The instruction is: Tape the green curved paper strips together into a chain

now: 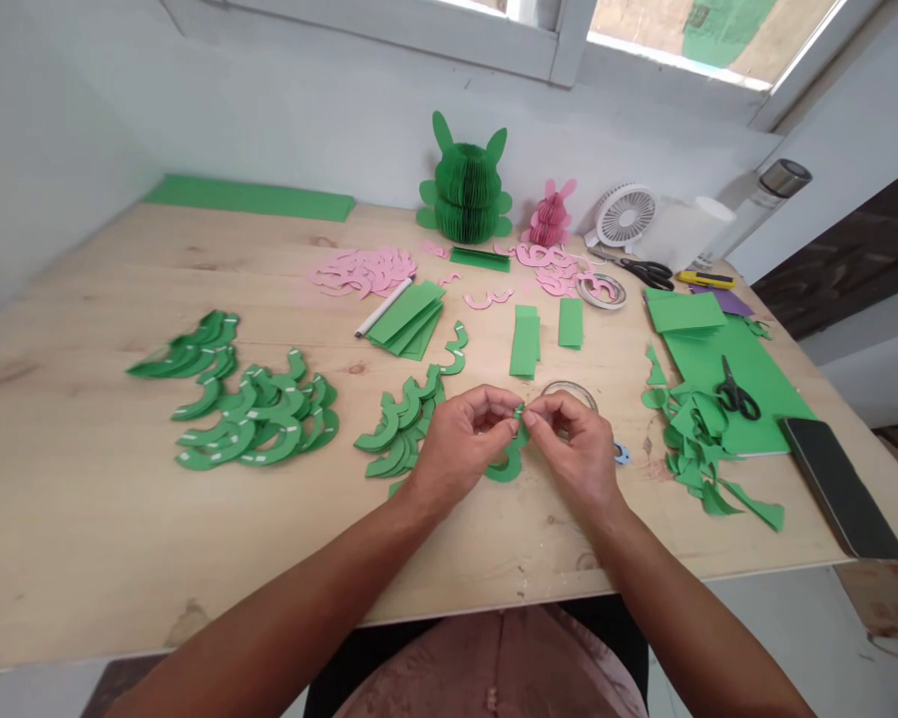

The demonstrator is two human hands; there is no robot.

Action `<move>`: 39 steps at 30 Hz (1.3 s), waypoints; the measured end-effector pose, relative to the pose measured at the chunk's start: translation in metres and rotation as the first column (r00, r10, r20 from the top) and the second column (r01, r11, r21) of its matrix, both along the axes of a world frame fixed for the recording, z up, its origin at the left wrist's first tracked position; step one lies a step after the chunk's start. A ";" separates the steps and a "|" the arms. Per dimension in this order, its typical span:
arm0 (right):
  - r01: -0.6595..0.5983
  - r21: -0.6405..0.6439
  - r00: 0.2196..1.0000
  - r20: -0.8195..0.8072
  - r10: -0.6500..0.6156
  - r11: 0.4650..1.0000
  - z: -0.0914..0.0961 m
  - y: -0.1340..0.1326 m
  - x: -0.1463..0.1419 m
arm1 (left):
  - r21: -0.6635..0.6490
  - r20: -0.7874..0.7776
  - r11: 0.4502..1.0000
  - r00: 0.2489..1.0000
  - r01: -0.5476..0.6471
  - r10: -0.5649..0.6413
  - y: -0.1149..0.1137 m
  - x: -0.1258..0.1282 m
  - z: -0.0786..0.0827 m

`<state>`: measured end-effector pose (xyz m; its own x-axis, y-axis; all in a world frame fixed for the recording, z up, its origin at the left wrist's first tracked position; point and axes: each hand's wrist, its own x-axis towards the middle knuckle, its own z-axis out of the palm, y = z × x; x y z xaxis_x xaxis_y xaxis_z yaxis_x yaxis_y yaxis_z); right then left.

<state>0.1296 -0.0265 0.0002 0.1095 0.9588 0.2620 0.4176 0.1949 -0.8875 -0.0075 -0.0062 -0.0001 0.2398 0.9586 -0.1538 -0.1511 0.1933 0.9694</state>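
Both hands meet over the middle of the wooden table (82, 519). My left hand (460, 444) and my right hand (576, 449) pinch the top end of one curved green paper piece (507, 465), fingers closed on it. The piece hangs down between the hands above the table. A clear tape roll (569, 391) lies just behind my right hand. A pile of similar green curved pieces (400, 424) sits just left of my left hand.
More green curved pieces (250, 419) lie at left, pink cutouts (363, 271) and green strips (525, 341) farther back. Green (465, 184) and pink (552, 214) paper rabbits, a fan (625, 214), scissors (734, 391), green scraps (692, 449) and a phone (838, 487) stand at right.
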 end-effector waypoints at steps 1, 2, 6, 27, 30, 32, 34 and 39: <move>0.005 0.000 1.000 -0.001 -0.005 1.000 0.000 0.000 0.000 | -0.001 0.008 1.000 1.000 -0.004 0.004 0.000 0.000 0.000; 0.010 0.001 1.000 -0.001 -0.010 1.000 0.000 0.000 0.000 | -0.005 0.018 1.000 1.000 -0.009 0.009 0.000 0.000 0.001; 0.027 0.002 1.000 0.005 -0.027 1.000 0.000 0.000 -0.001 | -0.033 0.054 0.999 0.998 -0.022 0.024 0.000 0.001 0.002; 0.066 0.002 0.997 0.030 -0.066 0.998 0.004 -0.001 -0.004 | -0.143 0.142 0.990 0.990 0.000 0.020 0.000 0.002 0.002; 0.076 0.002 0.997 0.030 -0.076 0.997 0.005 -0.002 -0.005 | -0.151 0.146 0.988 0.989 0.007 0.016 0.000 0.002 0.002; 0.081 0.004 0.996 0.032 -0.081 0.997 0.005 -0.002 -0.005 | -0.149 0.146 0.989 0.989 0.003 0.019 0.000 0.002 0.002; 0.080 0.006 0.996 0.027 -0.080 0.997 0.005 -0.002 -0.005 | -0.146 0.158 0.989 0.987 0.002 0.021 0.000 0.002 0.001; 0.081 -0.004 0.997 0.013 -0.081 0.997 0.004 -0.002 -0.005 | -0.143 0.171 0.990 0.985 0.008 0.016 0.000 0.002 -0.001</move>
